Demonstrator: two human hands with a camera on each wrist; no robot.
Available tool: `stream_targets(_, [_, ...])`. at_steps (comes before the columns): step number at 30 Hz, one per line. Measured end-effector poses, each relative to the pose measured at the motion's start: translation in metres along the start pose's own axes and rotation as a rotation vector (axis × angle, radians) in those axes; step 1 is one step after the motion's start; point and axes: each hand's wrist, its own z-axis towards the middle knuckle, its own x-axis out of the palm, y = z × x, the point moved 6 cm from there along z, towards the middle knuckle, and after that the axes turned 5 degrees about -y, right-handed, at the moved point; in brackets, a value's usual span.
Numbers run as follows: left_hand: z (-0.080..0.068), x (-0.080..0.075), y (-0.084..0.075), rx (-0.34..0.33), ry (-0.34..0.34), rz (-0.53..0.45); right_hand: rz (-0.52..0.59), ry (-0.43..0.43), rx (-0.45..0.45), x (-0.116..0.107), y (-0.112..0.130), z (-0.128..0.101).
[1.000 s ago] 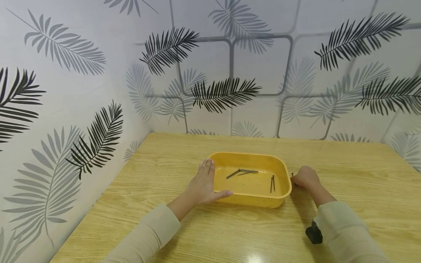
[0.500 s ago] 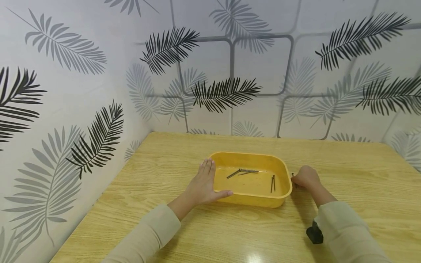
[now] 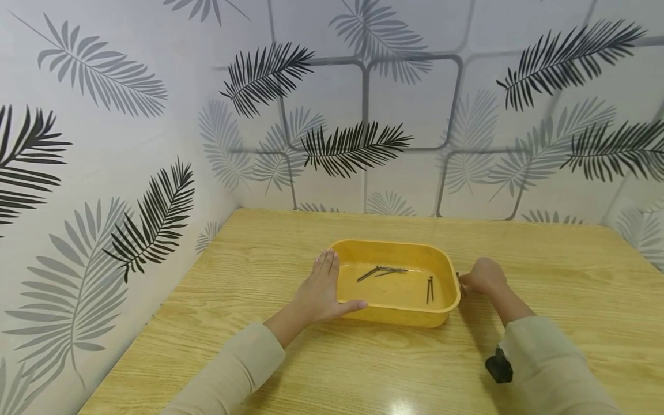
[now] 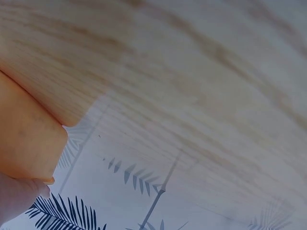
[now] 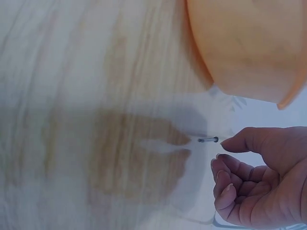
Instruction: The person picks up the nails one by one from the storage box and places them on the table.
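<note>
Yellow tray (image 3: 399, 316): a shallow, round-cornered box just below and right of the centre of the frame, sitting flat on a wood-grained table (image 3: 280, 248), its long side running across
Nails (image 3: 368, 274) in the tray: slim and dark, lying in a small cluster near the middle of its floor, with another pair (image 3: 432, 290) towards the right end
Left hand (image 3: 320, 294): laid against the tray's left end, fingers straight, thumb reaching along the front rim; from where I stand it looks like steadying, not clutching
Right hand (image 3: 485, 278): just beyond the tray's right end, fingers loosely curled and thumb stretched out; its wrist view shows a gap between thumb and forefinger, with nothing held there
Loose nail (image 5: 208, 140): outside the tray, between its right end and the right hand, just off the thumb tip; whether they touch I cannot tell
Step in hand: dealing with that single nail, I would judge, while the other hand braces the tray
Next move: seems to call for a neat pinch on the thin shank and enough lift to clear the rim; so slim a nail could roll or slip
Wall (image 3: 321, 98): pale, printed with black and grey fronds, filling the upper half
</note>
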Motion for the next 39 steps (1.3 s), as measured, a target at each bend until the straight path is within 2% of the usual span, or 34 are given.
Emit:
stream_targets(9, [0.0,0.001,0.0,0.003,-0.008,0.001,0.048,0.052,0.048,-0.005,0.001,0.001])
stream_targets(22, [0.0,0.0,0.0,0.001,-0.003,0.004,0.031,-0.04,-0.009,-0.027,0.022,0.003])
stream_targets(32, [0.001,0.0,-0.001,0.002,-0.009,-0.003,0.007,-0.06,-0.009,-0.04,0.039,0.002])
stream_targets(39, [0.002,0.001,-0.001,0.003,-0.012,0.005,0.065,-0.058,-0.02,-0.04,0.057,0.001])
